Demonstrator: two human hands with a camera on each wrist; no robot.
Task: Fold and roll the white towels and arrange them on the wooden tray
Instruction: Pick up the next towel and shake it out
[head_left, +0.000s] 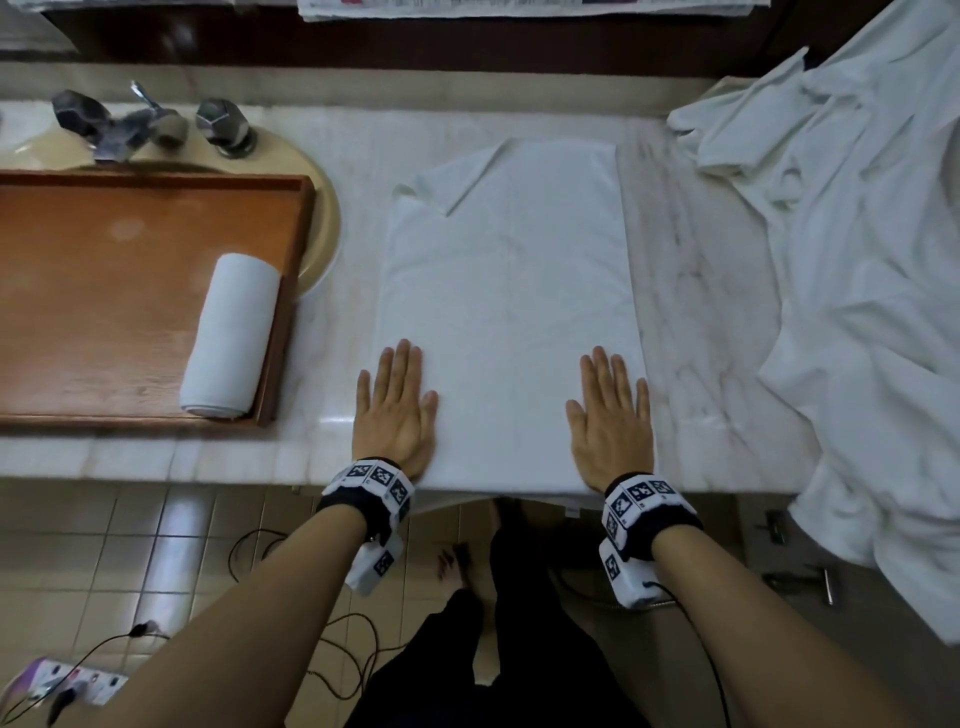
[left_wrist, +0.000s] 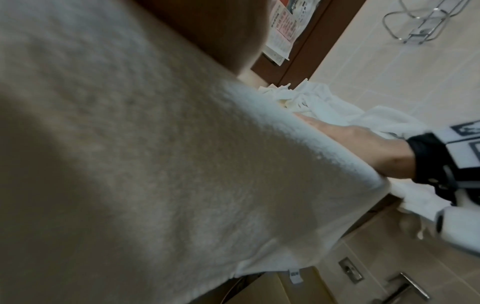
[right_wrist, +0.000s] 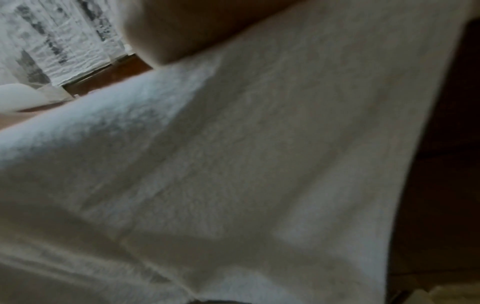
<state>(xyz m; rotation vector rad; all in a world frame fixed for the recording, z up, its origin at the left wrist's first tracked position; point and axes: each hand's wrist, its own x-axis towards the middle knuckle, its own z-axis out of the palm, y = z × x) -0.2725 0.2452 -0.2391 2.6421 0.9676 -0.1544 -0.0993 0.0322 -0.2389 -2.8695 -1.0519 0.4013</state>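
Note:
A white towel (head_left: 506, 291) lies folded lengthwise on the marble counter, its near end hanging over the front edge. My left hand (head_left: 396, 405) presses flat on its near left side, fingers straight. My right hand (head_left: 610, 415) presses flat on the near right side. A rolled white towel (head_left: 231, 335) lies at the right end of the wooden tray (head_left: 93, 291). In the left wrist view the towel (left_wrist: 155, 164) fills the picture, with my right hand (left_wrist: 363, 144) beyond it. The right wrist view shows only towel cloth (right_wrist: 233, 164) close up.
A heap of loose white towels (head_left: 857, 260) covers the counter's right end and hangs over its edge. The tray sits over a sink (head_left: 319, 228) with a chrome tap (head_left: 150, 124). Cables and a power strip (head_left: 67, 686) lie on the tiled floor.

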